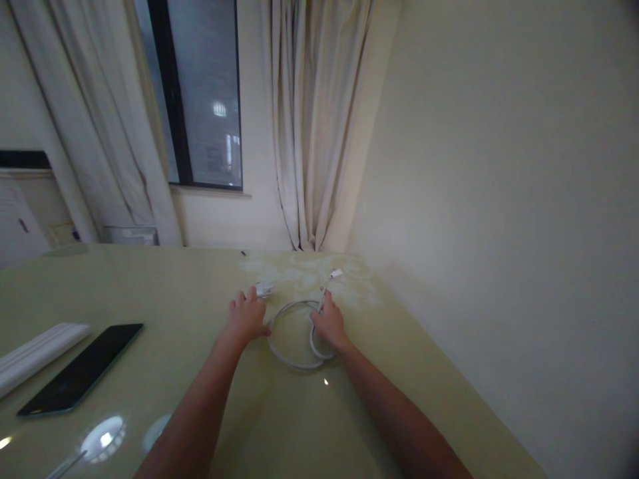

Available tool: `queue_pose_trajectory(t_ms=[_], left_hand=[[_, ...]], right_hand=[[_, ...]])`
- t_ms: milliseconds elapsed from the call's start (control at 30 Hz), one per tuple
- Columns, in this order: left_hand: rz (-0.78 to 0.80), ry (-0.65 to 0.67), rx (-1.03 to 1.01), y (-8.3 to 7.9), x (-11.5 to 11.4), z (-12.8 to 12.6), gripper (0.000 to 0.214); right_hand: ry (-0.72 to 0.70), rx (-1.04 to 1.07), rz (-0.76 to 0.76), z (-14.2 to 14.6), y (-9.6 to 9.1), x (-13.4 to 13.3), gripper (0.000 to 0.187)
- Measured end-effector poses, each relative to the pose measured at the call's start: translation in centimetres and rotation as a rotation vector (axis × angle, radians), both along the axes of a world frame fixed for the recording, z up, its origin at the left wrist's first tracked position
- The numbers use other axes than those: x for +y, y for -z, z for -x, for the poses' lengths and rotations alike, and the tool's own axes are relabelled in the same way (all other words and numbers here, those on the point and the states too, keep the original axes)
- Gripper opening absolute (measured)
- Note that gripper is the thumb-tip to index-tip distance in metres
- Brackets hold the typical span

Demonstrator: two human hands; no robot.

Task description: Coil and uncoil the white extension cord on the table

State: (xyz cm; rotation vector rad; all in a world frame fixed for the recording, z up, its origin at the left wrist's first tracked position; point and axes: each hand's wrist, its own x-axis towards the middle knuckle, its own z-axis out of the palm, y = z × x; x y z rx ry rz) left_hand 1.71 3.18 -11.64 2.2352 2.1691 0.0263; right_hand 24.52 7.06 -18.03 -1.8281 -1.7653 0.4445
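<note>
A white cable point(292, 356) lies looped in a ring on the glossy yellow-green table point(164, 286). My left hand point(245, 319) rests on the ring's left side, fingers bent over the cable near its white plug block point(264, 289). On the right side of the loop, my right hand point(329, 324) is closed around the cable. From that hand the cable's free end runs up to a small white connector point(336, 273) lying on the table.
A dark tablet point(82, 369) lies flat at the left, beside a white keyboard-like bar point(37, 352). A wall runs along the table's right edge. Pale curtains point(312, 126) and a dark window point(202, 93) stand behind the far edge.
</note>
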Motion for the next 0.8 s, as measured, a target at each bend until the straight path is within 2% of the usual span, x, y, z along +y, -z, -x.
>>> queue_pose_trajectory(t_ms=[167, 300, 433, 533, 633, 800], left_hand=[[0.063, 0.065, 0.011, 0.7, 0.3, 0.3, 0.022], [0.032, 0.077, 0.035, 1.2, 0.6, 0.4, 0.022], [0.023, 0.127, 0.044, 1.5, 0.5, 0.3, 0.03], [0.026, 0.129, 0.032, 1.7, 0.5, 0.4, 0.027], [0.016, 0.097, 0.007, 1.6, 0.6, 0.9, 0.025], [-0.036, -0.003, -0.019, 0.3, 0.5, 2.9, 0.025]], right_hand=[[-0.037, -0.234, 0.02, -0.5, 0.0, -0.2, 0.064], [-0.031, -0.253, 0.026, -0.8, 0.3, -0.2, 0.038], [-0.033, -0.196, 0.002, -1.6, -0.1, 0.3, 0.029], [-0.031, -0.124, -0.046, -2.8, -1.2, 1.2, 0.023], [-0.011, -0.054, -0.109, -4.7, -3.2, 2.0, 0.025], [0.116, 0.046, -0.21, -10.1, -6.4, 2.6, 0.024]])
